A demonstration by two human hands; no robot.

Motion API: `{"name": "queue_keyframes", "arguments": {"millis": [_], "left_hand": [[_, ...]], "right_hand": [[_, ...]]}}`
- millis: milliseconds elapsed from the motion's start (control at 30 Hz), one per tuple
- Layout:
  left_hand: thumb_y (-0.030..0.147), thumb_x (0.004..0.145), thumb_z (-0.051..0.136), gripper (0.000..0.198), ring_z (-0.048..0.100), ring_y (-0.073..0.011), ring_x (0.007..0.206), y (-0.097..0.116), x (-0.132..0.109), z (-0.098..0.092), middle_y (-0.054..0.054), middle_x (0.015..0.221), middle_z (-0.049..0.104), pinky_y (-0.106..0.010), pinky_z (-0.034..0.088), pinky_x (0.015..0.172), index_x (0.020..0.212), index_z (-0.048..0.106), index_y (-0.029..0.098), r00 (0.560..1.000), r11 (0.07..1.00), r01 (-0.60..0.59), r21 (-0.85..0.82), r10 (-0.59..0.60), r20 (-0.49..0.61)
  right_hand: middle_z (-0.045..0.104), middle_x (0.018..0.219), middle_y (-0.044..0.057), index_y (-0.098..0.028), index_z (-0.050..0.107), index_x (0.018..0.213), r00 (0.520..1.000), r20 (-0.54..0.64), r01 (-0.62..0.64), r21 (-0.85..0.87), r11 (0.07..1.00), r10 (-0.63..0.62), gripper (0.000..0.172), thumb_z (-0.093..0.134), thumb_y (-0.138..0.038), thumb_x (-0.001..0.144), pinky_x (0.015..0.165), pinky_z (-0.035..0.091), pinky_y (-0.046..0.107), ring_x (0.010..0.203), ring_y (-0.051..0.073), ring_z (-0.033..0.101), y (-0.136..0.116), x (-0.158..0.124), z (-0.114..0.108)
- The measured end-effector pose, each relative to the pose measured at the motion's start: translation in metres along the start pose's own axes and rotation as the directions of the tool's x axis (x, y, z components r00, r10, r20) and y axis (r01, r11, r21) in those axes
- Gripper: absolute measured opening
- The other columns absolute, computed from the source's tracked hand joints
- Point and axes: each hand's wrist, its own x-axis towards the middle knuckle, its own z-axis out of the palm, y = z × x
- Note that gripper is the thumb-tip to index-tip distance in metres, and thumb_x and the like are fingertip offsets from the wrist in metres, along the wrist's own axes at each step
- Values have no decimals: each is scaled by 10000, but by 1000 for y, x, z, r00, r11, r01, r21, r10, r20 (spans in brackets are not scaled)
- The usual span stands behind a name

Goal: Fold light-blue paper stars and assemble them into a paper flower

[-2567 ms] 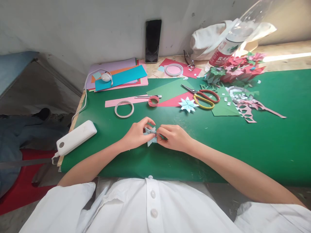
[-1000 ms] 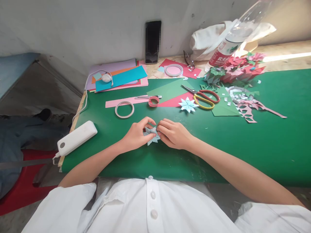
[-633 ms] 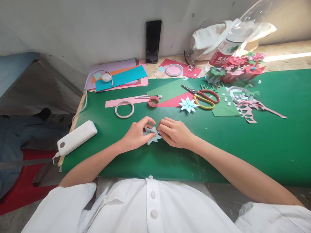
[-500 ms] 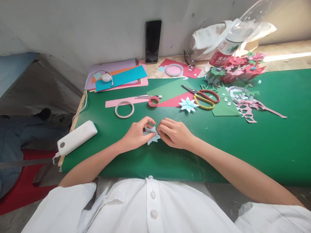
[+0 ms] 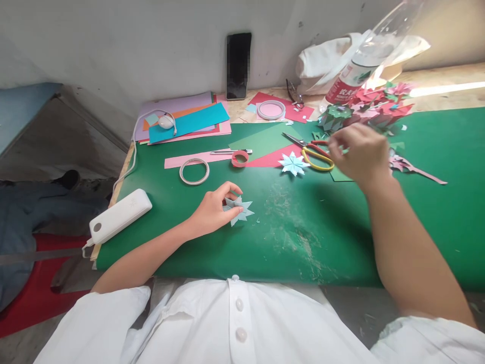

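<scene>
My left hand (image 5: 212, 210) rests on the green mat (image 5: 303, 237) and pinches a small light-blue folded paper star (image 5: 242, 209) between thumb and fingers. My right hand (image 5: 360, 150) is lifted away to the right and hovers, motion-blurred, just beyond the red-and-yellow scissors (image 5: 317, 163) and above loose paper scraps. Its fingers look curled, but the blur hides whether anything is in them. A second light-blue paper star (image 5: 293, 163) lies flat left of the scissors.
A tape ring (image 5: 194, 171), a red tape roll (image 5: 239, 158), tweezers (image 5: 232, 150) and pink strips lie behind my left hand. A power bank (image 5: 120, 215) sits at the left edge. Coloured sheets (image 5: 185, 121), a phone (image 5: 238, 65), a bottle (image 5: 354, 78) and paper flowers (image 5: 379, 105) line the back.
My right hand let go of the star and swung up and right toward the scissors. My left hand stays on the star, which is now in full view.
</scene>
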Motion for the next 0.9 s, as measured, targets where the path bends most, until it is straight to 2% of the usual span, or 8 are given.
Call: {"name": "queue_keyframes", "arguments": {"millis": [100,200,433,567,667,767,833,900], "left_hand": [[288,805,666,260,614,-114,736,-1,0,0,6,895,715,-244,506,722,1031,559,217,1000,1000,-4,7,4,1],[298,805,664,265,619,-123,743,-2,0,1,2,899,718,-255,508,729,1035,559,217,1000,1000,-6,11,6,5],[306,803,659,269,610,-124,727,-1,-1,1,2,895,719,-258,502,720,1037,558,218,1000,1000,0,17,0,8],[312,804,658,268,595,-120,727,-1,-1,1,3,900,715,-257,495,726,1035,556,220,1000,1000,4,21,-4,8],[317,801,660,277,560,-111,696,-2,0,1,5,904,710,-252,482,709,1039,553,224,1000,999,18,30,-18,17],[324,789,671,297,526,-101,662,-2,0,1,8,912,698,-247,465,689,1042,548,229,998,999,40,35,-42,37],[331,782,679,314,509,-95,645,-1,0,1,6,923,693,-243,455,676,1045,541,229,997,998,53,37,-55,52],[333,780,681,336,504,-91,634,0,0,0,6,934,694,-236,444,657,1062,528,231,995,997,63,37,-65,77]], "right_hand": [[702,996,251,-1,733,983,914,31,-391,-195,899,404,258,588,-199,902,655,323,344,908,199,614,52,7,-2],[701,1045,281,13,745,1063,794,31,-582,-251,773,608,302,699,-113,793,631,268,370,963,231,622,89,6,0],[693,1054,321,-11,727,518,690,152,-633,-345,693,707,270,763,-175,730,617,254,394,953,235,612,113,4,5],[701,1061,301,-52,783,634,653,281,-575,-419,702,703,145,782,-182,698,623,289,385,895,233,628,97,5,-4],[701,1048,302,-29,802,905,683,284,-537,-429,726,673,249,717,-236,799,609,266,369,870,222,639,76,7,-12],[729,968,252,-54,779,999,826,180,-460,-335,823,535,266,712,-240,823,617,286,332,848,210,639,39,5,-15],[733,827,171,-86,753,902,957,84,-263,-152,953,277,183,670,-244,866,643,349,296,752,161,610,4,0,-16],[684,695,101,-131,653,710,999,26,44,68,997,-45,259,588,-272,917,602,358,264,644,130,554,-38,-12,-17]]}}
